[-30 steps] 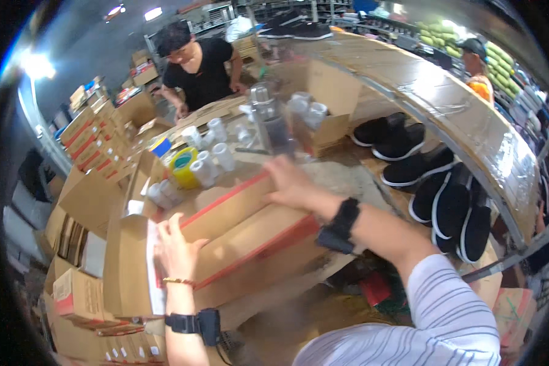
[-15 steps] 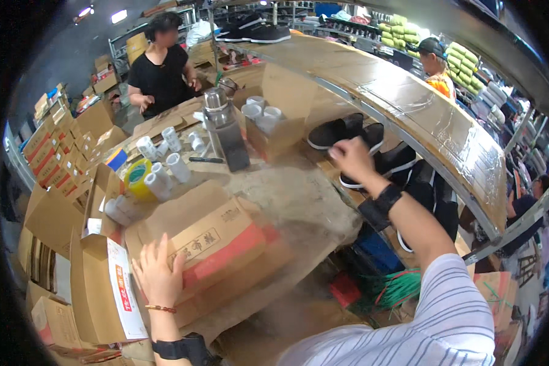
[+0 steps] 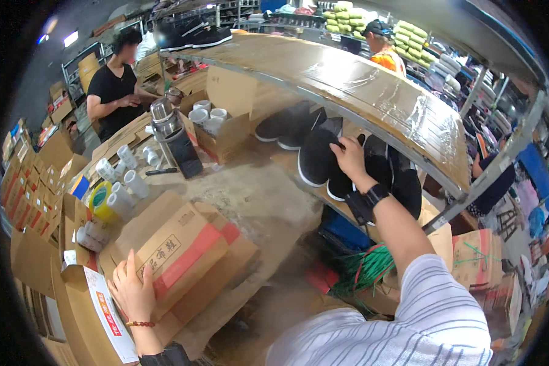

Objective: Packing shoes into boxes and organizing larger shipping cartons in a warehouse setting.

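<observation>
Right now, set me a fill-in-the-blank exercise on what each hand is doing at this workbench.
1. The left hand lies flat on a brown ____ box with a red stripe.
2. The right hand grips a ____ slip-on shoe with a white sole.
3. That shoe sits ____ the cardboard-covered shelf.

Missing words: cardboard; black; under

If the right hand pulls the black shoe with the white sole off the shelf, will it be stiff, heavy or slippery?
The black shoe with the white sole is probably light, since the right hand grips it alone. Its upper looks like soft fabric, so it may bend, while the sole likely stays firmer. The matte surface seems unlikely to slip. It lies flat on the shelf, so rolling is improbable.
</observation>
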{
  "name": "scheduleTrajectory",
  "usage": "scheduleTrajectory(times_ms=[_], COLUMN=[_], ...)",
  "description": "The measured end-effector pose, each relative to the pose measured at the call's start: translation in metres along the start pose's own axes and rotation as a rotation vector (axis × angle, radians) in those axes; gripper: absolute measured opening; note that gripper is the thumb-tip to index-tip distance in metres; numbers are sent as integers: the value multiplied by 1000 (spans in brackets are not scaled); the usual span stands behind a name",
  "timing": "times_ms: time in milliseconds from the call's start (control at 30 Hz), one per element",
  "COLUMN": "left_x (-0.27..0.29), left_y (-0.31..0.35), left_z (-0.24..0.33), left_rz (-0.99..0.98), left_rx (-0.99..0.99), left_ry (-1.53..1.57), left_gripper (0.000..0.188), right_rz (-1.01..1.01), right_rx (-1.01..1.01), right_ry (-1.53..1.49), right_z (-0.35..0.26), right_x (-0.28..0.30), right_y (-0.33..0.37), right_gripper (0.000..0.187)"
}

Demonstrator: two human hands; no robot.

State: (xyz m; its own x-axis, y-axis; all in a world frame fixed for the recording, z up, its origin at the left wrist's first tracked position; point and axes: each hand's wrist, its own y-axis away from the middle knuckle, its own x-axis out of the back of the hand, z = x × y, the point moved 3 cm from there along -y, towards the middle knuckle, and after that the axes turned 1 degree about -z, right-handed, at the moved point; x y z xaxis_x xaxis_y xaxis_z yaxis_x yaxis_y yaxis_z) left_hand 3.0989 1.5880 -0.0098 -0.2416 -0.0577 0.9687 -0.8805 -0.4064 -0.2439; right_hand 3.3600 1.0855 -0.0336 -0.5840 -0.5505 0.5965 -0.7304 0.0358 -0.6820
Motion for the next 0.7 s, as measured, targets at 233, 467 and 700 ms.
scheduleTrajectory(times_ms=[233, 467, 700], left_x=[-1, 1, -3], left_y=[4, 3, 5], left_z=[-7, -5, -9], left_rz=[5, 18, 74], left_rx=[14, 5, -13], left_ry=[-6, 3, 28], left_gripper=[52, 52, 52], right_rz=[-208, -544, -530], right_rx=[-186, -499, -473], right_ry=[425, 724, 682], right_z=[-22, 17, 10], right_x=[14, 101, 112], right_y=[-4, 1, 14], right_gripper=[21, 59, 54])
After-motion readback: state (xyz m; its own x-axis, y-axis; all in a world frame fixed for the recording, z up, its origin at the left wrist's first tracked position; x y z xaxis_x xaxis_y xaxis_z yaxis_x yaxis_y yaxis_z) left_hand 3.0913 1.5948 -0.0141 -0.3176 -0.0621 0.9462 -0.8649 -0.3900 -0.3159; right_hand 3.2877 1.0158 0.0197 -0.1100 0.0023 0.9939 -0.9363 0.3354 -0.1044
